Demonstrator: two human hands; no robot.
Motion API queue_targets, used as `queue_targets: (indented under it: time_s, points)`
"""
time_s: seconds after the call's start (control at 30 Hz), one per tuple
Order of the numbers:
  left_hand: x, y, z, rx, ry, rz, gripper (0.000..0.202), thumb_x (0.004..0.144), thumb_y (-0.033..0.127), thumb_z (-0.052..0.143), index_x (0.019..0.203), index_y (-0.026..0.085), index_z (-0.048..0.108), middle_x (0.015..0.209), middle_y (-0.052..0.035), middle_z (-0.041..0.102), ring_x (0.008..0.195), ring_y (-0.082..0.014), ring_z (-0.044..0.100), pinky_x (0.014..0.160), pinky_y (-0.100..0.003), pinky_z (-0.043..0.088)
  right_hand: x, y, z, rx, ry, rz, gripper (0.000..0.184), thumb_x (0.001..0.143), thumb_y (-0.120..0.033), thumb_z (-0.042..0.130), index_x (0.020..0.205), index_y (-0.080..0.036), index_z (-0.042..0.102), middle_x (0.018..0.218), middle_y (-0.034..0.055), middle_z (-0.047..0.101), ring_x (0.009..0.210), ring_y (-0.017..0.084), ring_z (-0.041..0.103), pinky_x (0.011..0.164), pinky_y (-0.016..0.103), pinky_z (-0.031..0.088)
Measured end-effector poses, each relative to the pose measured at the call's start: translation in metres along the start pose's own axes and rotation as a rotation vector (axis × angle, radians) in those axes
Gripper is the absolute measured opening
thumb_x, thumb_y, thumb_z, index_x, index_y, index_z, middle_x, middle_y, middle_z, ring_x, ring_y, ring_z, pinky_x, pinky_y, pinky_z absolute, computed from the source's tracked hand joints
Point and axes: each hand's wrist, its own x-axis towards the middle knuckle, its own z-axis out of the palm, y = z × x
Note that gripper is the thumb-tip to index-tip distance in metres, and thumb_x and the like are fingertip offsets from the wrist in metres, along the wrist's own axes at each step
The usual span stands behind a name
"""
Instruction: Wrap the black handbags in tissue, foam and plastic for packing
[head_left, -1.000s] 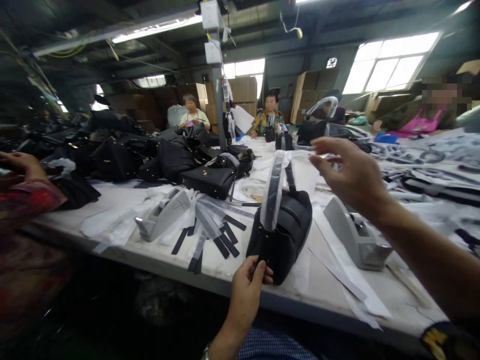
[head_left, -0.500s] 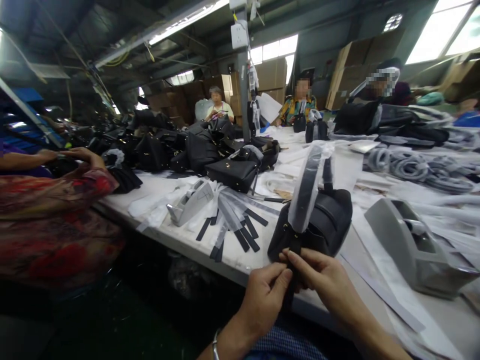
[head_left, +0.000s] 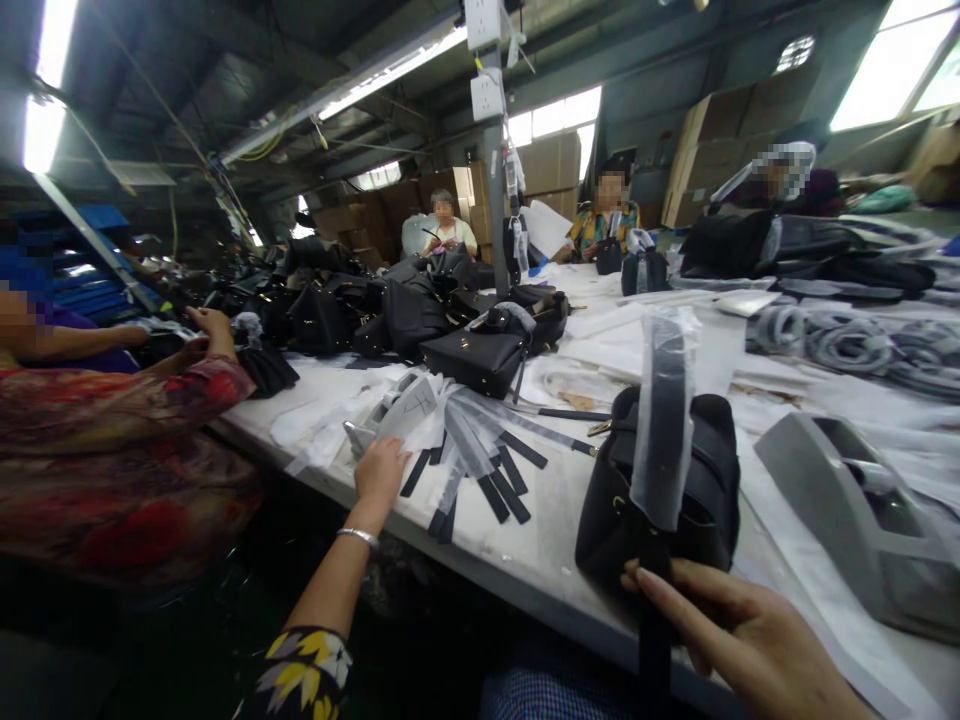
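A black handbag (head_left: 600, 500) stands on the table's front edge before me, its upright handle (head_left: 664, 430) wrapped in clear plastic. My right hand (head_left: 720, 610) pinches a black strap (head_left: 654, 640) at the bag's lower front, between thumb and fingers; the strap hangs past the table edge. Off to the left, my left hand (head_left: 381, 472) reaches the near end of a grey tape dispenser (head_left: 412, 402). Its fingers are drawn together there, and what lies between them is hidden. Beside it several black strips (head_left: 491, 480), partly wrapped in plastic, fan out.
Another grey tape dispenser (head_left: 847, 520) stands to the right of the bag. Black handbags (head_left: 476, 355) are heaped further back. Coiled plastic-wrapped pieces (head_left: 832, 335) lie at the back right. A co-worker's sleeve (head_left: 195, 380) is close on the left; other people sit across the table.
My left hand has let go of the strap by the bag and moved left to the tape dispenser. My right hand keeps its pinch on the strap. The view has shifted slightly.
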Motion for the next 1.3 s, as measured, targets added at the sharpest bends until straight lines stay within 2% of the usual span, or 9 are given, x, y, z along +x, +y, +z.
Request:
queue_targets:
  time_s: [0.3,0.5,0.7,0.83,0.97,1.07,1.17,1.23,1.3]
  points:
    - [-0.015,0.003,0.003,0.054,0.046,0.04,0.019,0.091,0.034,0.061,0.082,0.018,0.066,0.092,-0.0047,0.068,0.093,-0.0211,0.062,0.086,-0.037,0.048,0.002,0.008,0.003,0.003,-0.076,0.03,0.047,0.083,-0.064,0.059,0.065,-0.022,0.071,0.061,0.0021,0.065,0.046,0.015,0.053,0.043,0.023,0.042]
    - [-0.06,0.038,0.013,-0.127,0.03,0.15,0.017,0.088,0.035,0.062,0.079,0.022,0.068,0.091,-0.0018,0.072,0.075,-0.0176,0.062,0.074,-0.029,0.048,0.002,0.007,0.005,0.09,-0.102,0.066,0.044,0.082,-0.064,0.061,0.079,-0.023,0.077,0.073,0.0029,0.072,0.049,0.015,0.055,0.046,0.023,0.044]
    - [-0.114,0.078,0.005,-0.308,0.042,0.34,0.015,0.092,0.032,0.06,0.089,0.025,0.072,0.101,-0.0047,0.074,0.097,-0.0214,0.068,0.091,-0.034,0.052,-0.003,0.0,0.006,0.183,-0.102,0.126,0.042,0.08,-0.061,0.064,0.079,-0.022,0.077,0.059,0.0022,0.065,0.049,0.016,0.057,0.047,0.023,0.046]
    - [-0.149,0.107,-0.012,-0.385,0.11,0.423,0.011,0.09,0.023,0.064,0.093,0.026,0.074,0.098,-0.0056,0.076,0.091,-0.0206,0.07,0.088,-0.033,0.055,-0.013,-0.007,0.016,0.334,-0.111,0.186,0.044,0.083,-0.06,0.063,0.097,-0.019,0.072,0.081,0.0065,0.072,0.045,0.013,0.056,0.043,0.024,0.047]
    - [-0.176,0.136,-0.028,-0.437,0.229,0.684,0.025,0.082,0.009,0.072,0.102,0.025,0.073,0.096,-0.0044,0.076,0.084,-0.018,0.072,0.077,-0.027,0.058,-0.023,-0.009,0.036,0.44,-0.123,0.205,0.051,0.084,-0.057,0.064,0.117,-0.019,0.059,0.106,0.0124,0.07,0.046,0.012,0.057,0.042,0.025,0.048]
    - [-0.193,0.15,-0.034,-0.444,0.231,0.937,0.025,0.085,0.004,0.067,0.107,0.015,0.071,0.097,-0.0083,0.076,0.083,-0.0168,0.071,0.07,-0.025,0.057,-0.027,-0.009,0.047,0.412,-0.101,0.216,0.05,0.085,-0.053,0.065,0.118,-0.018,0.051,0.085,0.007,0.07,0.049,0.013,0.059,0.045,0.024,0.047]
    - [-0.206,0.154,-0.033,-0.484,0.132,1.097,0.015,0.088,0.01,0.066,0.102,0.011,0.071,0.096,-0.0098,0.076,0.079,-0.0158,0.071,0.066,-0.024,0.056,-0.027,-0.01,0.052,0.443,-0.041,0.189,0.044,0.085,-0.048,0.066,0.113,-0.018,0.051,0.078,0.0038,0.067,0.061,0.016,0.064,0.051,0.023,0.048]
    - [-0.208,0.153,-0.031,-0.573,0.057,1.098,0.016,0.092,0.023,0.065,0.102,0.013,0.071,0.095,-0.0091,0.076,0.078,-0.0158,0.07,0.066,-0.024,0.056,-0.026,-0.011,0.053,0.493,-0.033,0.172,0.037,0.085,-0.045,0.065,0.107,-0.018,0.051,0.082,0.0038,0.068,0.067,0.016,0.065,0.055,0.023,0.049]
    - [-0.205,0.155,-0.028,-0.669,0.004,0.869,0.023,0.094,0.035,0.06,0.106,0.019,0.07,0.102,-0.0093,0.075,0.088,-0.0189,0.071,0.073,-0.026,0.057,-0.024,-0.01,0.053,0.516,-0.044,0.17,0.034,0.085,-0.044,0.066,0.102,-0.018,0.051,0.081,0.003,0.067,0.066,0.016,0.065,0.053,0.022,0.047]
